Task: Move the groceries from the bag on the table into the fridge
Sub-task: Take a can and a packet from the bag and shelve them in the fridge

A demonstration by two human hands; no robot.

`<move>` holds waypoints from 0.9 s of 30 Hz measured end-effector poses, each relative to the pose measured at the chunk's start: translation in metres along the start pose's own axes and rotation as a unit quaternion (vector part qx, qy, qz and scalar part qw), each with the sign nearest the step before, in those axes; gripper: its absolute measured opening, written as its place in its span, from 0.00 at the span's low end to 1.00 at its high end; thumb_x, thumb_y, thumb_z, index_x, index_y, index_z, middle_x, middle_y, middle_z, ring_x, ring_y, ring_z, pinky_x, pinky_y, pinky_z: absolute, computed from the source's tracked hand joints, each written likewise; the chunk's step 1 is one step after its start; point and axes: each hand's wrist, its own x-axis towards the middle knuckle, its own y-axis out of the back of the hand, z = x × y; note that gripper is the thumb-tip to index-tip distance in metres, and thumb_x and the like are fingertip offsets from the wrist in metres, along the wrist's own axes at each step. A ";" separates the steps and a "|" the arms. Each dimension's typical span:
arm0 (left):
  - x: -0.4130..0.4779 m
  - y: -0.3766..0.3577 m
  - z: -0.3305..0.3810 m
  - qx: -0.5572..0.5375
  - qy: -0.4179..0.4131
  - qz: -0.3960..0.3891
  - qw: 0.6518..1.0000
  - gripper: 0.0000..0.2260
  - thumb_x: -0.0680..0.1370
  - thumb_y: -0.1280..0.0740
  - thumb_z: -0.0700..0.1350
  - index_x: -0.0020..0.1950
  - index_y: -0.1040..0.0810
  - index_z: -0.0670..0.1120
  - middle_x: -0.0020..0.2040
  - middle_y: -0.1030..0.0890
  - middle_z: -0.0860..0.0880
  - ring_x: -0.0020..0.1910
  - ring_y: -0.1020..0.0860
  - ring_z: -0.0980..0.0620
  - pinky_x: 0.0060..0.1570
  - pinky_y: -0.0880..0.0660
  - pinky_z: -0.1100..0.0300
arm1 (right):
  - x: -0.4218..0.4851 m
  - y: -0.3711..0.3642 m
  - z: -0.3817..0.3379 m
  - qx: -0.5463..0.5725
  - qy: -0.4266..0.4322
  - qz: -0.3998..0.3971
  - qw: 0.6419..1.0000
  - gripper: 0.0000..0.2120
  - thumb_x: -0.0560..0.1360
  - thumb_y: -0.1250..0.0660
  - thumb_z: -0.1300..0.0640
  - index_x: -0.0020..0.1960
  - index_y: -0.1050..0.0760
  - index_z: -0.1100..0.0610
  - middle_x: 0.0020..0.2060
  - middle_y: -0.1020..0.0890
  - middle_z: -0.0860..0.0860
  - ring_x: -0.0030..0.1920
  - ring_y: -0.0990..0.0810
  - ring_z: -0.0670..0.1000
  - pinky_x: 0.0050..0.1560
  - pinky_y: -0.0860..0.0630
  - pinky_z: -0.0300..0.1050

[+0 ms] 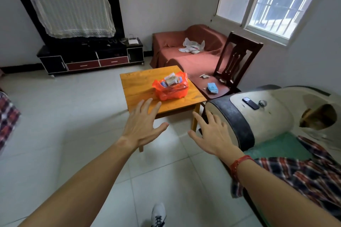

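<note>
Orange and thin-skinned, the bag (170, 88) sits on the desk (140, 83) at one o'clock from the left hand (142, 125) and eleven o'clock from the right hand (212, 134), both with fingers (147, 105) spread and holding nothing; it looks soft, light and slippery, best gathered by its loose top.

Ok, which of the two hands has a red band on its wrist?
The right hand: a red band circles its wrist. The left hand, open too and stretched toward the orange bag on the table, has a bare wrist.
</note>
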 end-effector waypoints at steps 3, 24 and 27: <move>0.048 -0.019 -0.013 -0.003 0.000 -0.007 1.000 0.40 0.72 0.55 0.73 0.80 0.47 0.55 0.80 0.45 0.46 0.78 0.48 0.43 0.75 0.44 0.43 | 0.055 -0.010 0.009 -0.010 0.001 -0.006 1.000 0.35 0.79 0.47 0.32 0.81 0.51 0.42 0.81 0.44 0.57 0.79 0.44 0.62 0.74 0.41 0.62; 0.386 -0.113 -0.110 -0.034 0.026 -0.081 0.996 0.42 0.70 0.55 0.74 0.80 0.47 0.54 0.80 0.45 0.45 0.78 0.48 0.41 0.74 0.42 0.43 | 0.425 -0.039 0.061 -0.016 -0.002 -0.052 0.999 0.38 0.77 0.45 0.29 0.81 0.53 0.41 0.80 0.43 0.59 0.78 0.41 0.63 0.72 0.36 0.64; 0.415 -0.128 -0.119 -0.038 0.042 -0.090 0.994 0.42 0.70 0.55 0.74 0.80 0.48 0.54 0.80 0.46 0.45 0.78 0.49 0.42 0.75 0.43 0.44 | 0.465 -0.045 0.067 -0.010 0.005 -0.061 0.998 0.38 0.77 0.44 0.30 0.81 0.52 0.42 0.80 0.43 0.60 0.77 0.40 0.64 0.70 0.34 0.63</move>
